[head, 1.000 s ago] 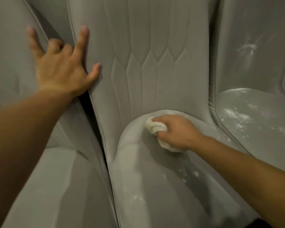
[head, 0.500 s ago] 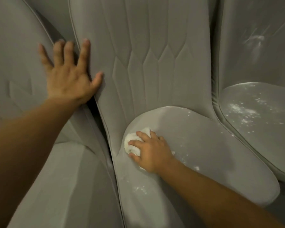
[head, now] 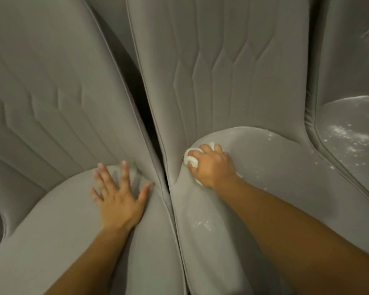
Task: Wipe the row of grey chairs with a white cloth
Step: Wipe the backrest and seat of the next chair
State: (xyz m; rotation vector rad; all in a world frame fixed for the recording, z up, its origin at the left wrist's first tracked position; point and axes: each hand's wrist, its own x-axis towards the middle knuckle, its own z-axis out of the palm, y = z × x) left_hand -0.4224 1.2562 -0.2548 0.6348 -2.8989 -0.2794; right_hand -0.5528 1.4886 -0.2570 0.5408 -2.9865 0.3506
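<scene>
Since 0.5 s ago the cloth (head: 189,160) has slid further back on the middle chair (head: 275,177); it now sits bunched in the rear left corner of that seat, touching the foot of the backrest (head: 222,71). The right hand (head: 212,168) lies on top of it, fingers curled round the white wad and gripping it against the seat. White specks (head: 201,224) dot the seat nearer the front edge, beside the right forearm. The left hand (head: 117,194) has dropped from the backrest edge; it now rests flat on the seat of the left chair (head: 51,220), fingers spread and straight, holding nothing. The right chair (head: 349,162) carries more white specks on its seat; all 3 chairs stand side by side with narrow dark gaps between them.
</scene>
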